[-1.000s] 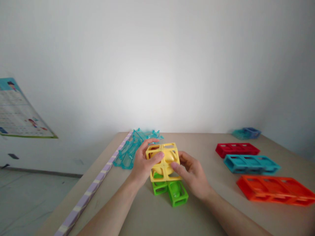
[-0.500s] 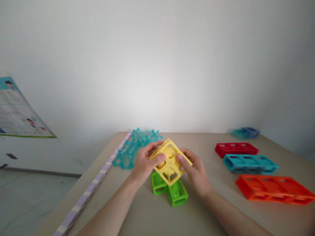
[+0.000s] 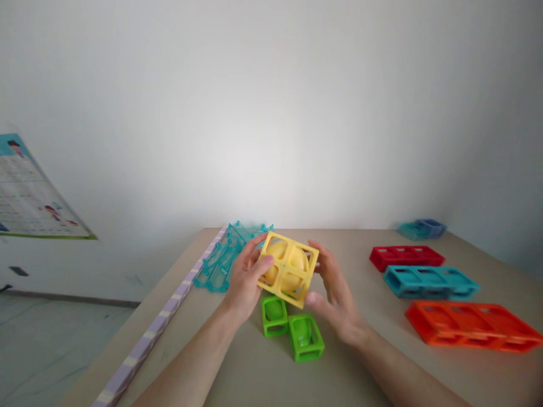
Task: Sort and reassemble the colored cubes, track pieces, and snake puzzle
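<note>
A yellow square block [image 3: 283, 269] with four rounded openings is held up and tilted above the table. My left hand [image 3: 246, 277] is closed on its left side, thumb on the front face and fingers behind. My right hand [image 3: 337, 297] is at the block's right side with thumb and fingers spread; its fingertips are by the upper right edge and the thumb is near the lower right corner. Whether they touch the block is hard to tell. Below it on the table are green cube-shaped cells [image 3: 306, 338], partly covered by the yellow block.
Clear teal track-like pieces [image 3: 218, 265] lie at the left, beside a purple-striped edge strip [image 3: 156, 322]. To the right stand long red [image 3: 407, 257], teal [image 3: 430, 281] and orange [image 3: 473, 325] blocks. Blue pieces [image 3: 430, 228] sit at the far right corner, near the wall.
The yellow block has turned from a diamond position to a flatter, more square one. My right thumb has come off its face and the right hand has loosened.
</note>
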{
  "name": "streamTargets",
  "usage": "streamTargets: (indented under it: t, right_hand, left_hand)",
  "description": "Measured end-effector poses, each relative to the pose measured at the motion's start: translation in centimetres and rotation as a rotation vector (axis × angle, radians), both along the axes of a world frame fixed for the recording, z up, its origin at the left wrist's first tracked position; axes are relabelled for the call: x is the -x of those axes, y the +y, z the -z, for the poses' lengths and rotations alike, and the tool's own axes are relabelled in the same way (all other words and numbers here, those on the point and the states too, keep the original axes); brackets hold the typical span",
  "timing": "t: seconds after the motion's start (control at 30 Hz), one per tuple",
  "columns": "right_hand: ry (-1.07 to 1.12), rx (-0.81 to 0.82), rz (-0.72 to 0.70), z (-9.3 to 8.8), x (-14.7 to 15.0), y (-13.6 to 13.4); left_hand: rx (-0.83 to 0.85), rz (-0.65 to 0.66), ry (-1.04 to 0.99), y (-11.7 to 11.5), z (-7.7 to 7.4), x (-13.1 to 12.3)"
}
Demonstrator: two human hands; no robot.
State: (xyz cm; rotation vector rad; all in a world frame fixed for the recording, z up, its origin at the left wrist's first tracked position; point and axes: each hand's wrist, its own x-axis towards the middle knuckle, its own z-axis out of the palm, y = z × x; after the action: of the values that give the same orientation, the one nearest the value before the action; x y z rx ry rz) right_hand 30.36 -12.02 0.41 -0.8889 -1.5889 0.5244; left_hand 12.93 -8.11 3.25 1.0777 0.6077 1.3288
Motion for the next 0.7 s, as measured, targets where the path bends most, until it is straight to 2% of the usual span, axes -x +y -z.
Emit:
streamTargets:
  t: [0.1,0.2,0.3,0.4,0.7]
  right_hand:
    - [-0.276,-0.168,0.125,-0.4,-0.06,-0.12]
    - [-0.34,-0.189,0.197,-0.88,-0.1,-0.15]
    - [-0.349,-0.201,0.161,-0.97,-0.29,-0.13]
    - [-0.377,-0.201,0.113,-0.79,-0.43,-0.19]
    - [-0.388,-0.175,0.085,-0.43,-0.24,-0.42]
  left_hand:
    - [0.09,0.06,-0.09,0.11,-0.35,0.21]
    - [0.159,0.212,-0.117,0.0,-0.57,0.51]
    - [0.16,0.312,-0.104,-0.34,-0.65,0.62]
    - [0.168,0.367,-0.008,-0.65,-0.62,0.6]
    - [0.196,0.387,0.106,-0.67,-0.4,0.92]
